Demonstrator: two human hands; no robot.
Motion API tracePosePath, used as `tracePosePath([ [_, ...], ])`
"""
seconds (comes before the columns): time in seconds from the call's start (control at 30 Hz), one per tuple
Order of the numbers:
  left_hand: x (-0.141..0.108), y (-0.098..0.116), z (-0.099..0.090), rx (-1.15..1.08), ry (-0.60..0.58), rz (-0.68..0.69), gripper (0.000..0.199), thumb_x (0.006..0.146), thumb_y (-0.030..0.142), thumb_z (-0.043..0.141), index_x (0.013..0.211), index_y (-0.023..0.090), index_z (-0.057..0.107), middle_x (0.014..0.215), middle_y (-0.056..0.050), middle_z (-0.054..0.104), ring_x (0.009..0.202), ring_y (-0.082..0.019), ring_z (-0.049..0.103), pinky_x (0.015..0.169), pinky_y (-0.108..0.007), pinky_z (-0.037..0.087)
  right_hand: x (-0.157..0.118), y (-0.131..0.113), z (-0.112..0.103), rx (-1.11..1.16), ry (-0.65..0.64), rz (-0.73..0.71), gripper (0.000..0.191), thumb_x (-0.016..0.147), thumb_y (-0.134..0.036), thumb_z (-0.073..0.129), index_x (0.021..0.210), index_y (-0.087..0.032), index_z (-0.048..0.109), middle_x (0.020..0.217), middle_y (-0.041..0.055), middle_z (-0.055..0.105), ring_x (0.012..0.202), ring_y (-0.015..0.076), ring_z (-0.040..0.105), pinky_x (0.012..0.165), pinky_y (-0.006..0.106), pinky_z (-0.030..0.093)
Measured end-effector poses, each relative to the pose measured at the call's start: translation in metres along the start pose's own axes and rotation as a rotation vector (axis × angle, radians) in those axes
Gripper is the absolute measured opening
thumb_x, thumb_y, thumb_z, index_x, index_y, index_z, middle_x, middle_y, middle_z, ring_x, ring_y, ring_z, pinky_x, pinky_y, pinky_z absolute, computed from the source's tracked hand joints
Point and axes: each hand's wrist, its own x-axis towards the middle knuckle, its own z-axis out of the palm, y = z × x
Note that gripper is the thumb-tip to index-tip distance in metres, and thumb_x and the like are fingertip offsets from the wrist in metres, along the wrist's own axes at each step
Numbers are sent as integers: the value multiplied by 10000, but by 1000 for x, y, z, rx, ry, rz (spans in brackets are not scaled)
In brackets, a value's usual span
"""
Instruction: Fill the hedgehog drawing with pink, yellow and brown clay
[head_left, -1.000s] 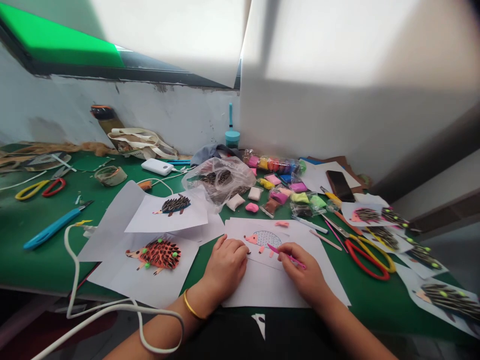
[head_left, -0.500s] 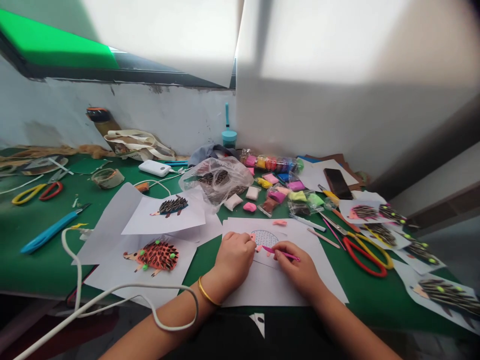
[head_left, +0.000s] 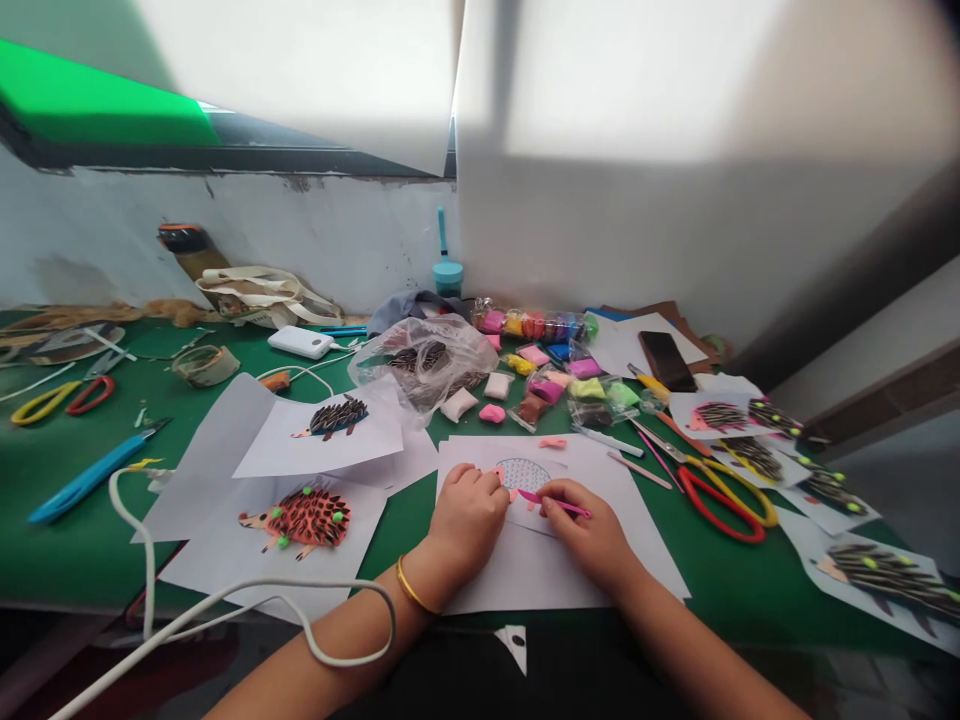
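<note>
My right hand [head_left: 585, 525] pinches a pink clay modelling tool [head_left: 576, 510], its flat tip down at the pink clay on a hedgehog drawing [head_left: 525, 473]. The drawing has a blue outlined, patterned body and bits of pink clay at the head and legs. My left hand [head_left: 466, 525], a gold bangle on its wrist, lies curled on the paper at the drawing's left; what its fingers hold, if anything, is hidden. Under the drawing are larger white sheets [head_left: 517, 575]. A small strip of pink clay [head_left: 553, 442] lies just beyond the drawing.
Packets of coloured clay [head_left: 547, 385] and a plastic bag of seeds [head_left: 427, 360] lie behind the papers. Red-yellow scissors [head_left: 724, 500] and finished hedgehog pictures [head_left: 889, 580] are at right. A seed-covered hedgehog picture [head_left: 307, 518], a white cable [head_left: 225, 590] and a blue cutter [head_left: 94, 480] are at left.
The whole view has shifted slightly, so things appear a little further left. Both hands keep nearly the same place on the paper, and the pink tool stays in my right hand.
</note>
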Motion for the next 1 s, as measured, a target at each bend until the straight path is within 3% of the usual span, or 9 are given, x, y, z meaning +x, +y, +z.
tracePosePath([
  [0.2, -2, 1, -5, -98, 27, -58, 128, 854, 123, 614, 754, 196, 644, 787, -8, 664, 759, -173, 599, 927, -395, 411, -2, 3, -3, -8, 15, -14, 221, 924, -377, 519, 959, -212, 661, 906, 37, 709, 855, 204, 668, 782, 310, 520],
  [0.4, -4, 1, -11, -207, 54, -91, 123, 871, 136, 589, 808, 214, 662, 829, 1, 679, 819, -161, 616, 965, -392, 385, -8, 16, -18, -268, 111, -159, 290, 968, -370, 464, 1160, -233, 633, 1150, 72, 690, 1083, 248, 637, 936, 386, 501],
  [0.7, -4, 13, -15, -118, 45, -101, 142, 880, 201, 600, 742, 213, 632, 808, -18, 615, 826, -190, 535, 850, -368, 398, -20, 9, -6, -243, 8, -210, 260, 995, -332, 436, 1145, -247, 630, 1115, 53, 699, 1047, 209, 647, 920, 363, 524],
  [1.0, -9, 12, -12, -39, 70, -140, 173, 882, 198, 593, 713, 212, 628, 767, -21, 605, 793, -194, 521, 877, -388, 376, -17, 10, -3, -213, -15, -208, 250, 987, -324, 450, 1122, -240, 643, 1114, 62, 698, 1048, 217, 638, 923, 378, 514],
])
